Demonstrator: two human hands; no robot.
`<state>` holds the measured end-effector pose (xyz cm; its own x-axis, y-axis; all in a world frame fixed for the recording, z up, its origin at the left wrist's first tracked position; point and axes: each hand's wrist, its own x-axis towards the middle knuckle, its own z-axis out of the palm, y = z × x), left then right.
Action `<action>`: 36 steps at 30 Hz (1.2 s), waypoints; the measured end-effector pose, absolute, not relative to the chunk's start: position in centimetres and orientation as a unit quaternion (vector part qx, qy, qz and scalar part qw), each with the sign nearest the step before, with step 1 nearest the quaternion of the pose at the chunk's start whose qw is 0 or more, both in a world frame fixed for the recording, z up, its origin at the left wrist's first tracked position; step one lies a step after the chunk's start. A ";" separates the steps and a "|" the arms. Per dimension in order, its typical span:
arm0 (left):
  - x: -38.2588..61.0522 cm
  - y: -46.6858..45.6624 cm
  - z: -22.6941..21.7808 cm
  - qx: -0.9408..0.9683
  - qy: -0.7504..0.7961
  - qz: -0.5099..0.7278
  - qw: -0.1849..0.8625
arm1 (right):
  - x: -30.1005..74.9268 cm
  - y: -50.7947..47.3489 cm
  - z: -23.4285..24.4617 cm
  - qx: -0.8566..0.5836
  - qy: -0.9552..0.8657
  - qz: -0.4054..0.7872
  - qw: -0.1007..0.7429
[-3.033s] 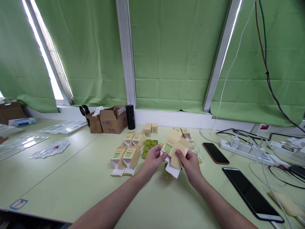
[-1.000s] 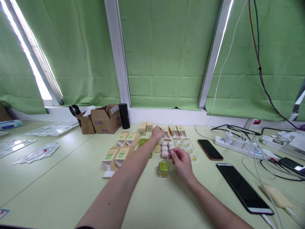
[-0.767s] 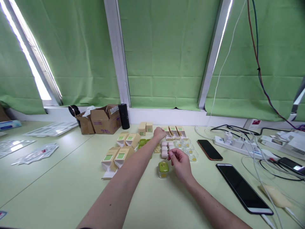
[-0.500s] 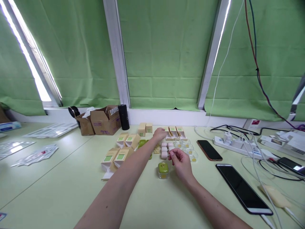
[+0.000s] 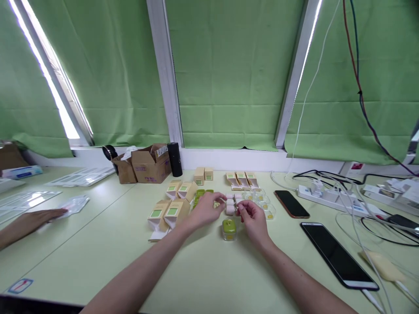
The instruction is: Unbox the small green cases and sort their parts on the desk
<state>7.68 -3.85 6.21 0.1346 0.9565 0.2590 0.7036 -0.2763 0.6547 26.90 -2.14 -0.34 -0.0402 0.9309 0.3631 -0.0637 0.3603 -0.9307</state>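
Observation:
My left hand (image 5: 208, 208) is beside the left edge of a group of small pink-white blocks (image 5: 230, 209), its thumb and fingers slightly apart with nothing visible between them. On the other side of the blocks, my right hand (image 5: 255, 220) pinches its thumb and index finger together; what they hold is too small to make out. A small clear square jar with a green lid (image 5: 229, 230) stands on the table just below the hands. Clear containers with yellow bottoms (image 5: 269, 212) lie behind my right hand. Several green lids (image 5: 200, 192) are partly hidden by my left hand.
Cream cartons with green labels (image 5: 176, 212) stand left, and more open cartons (image 5: 241, 180) at the back. Two phones (image 5: 291, 204), a power strip (image 5: 327, 199) and cables lie right. A brown cardboard box (image 5: 151, 168) sits back left. Another person's hand (image 5: 49, 215) rests on plastic packets (image 5: 76, 204).
My left hand has drawn back from the rear cartons to the pink-white blocks. My right hand stays near them, still pinched. Another person's hand has come in at the left.

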 end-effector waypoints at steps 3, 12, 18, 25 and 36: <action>7.9 -7.3 5.9 0.754 0.553 0.294 0.198 | 26.9 -2.3 -0.4 -0.378 -0.588 0.411 0.585; 9.7 -9.3 4.3 0.749 0.555 0.287 0.219 | 27.0 -2.6 -0.7 -0.367 -0.592 0.403 0.594; 9.2 -8.3 3.1 0.675 0.558 0.399 0.271 | 26.6 -3.3 -0.3 -0.341 -0.640 0.384 0.572; 8.5 -7.0 2.9 0.642 0.542 0.475 0.261 | 26.3 -3.9 -0.2 -0.295 -0.652 0.461 0.525; 8.1 -6.6 2.1 0.644 0.524 0.502 0.243 | 25.9 -3.6 0.0 -0.239 -0.512 0.645 0.515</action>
<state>8.15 -6.57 2.12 -0.0528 0.9188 0.3912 0.4298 -0.3327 0.8394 25.87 -3.64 0.01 -0.3552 0.9087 0.2191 -0.4190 0.0547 -0.9063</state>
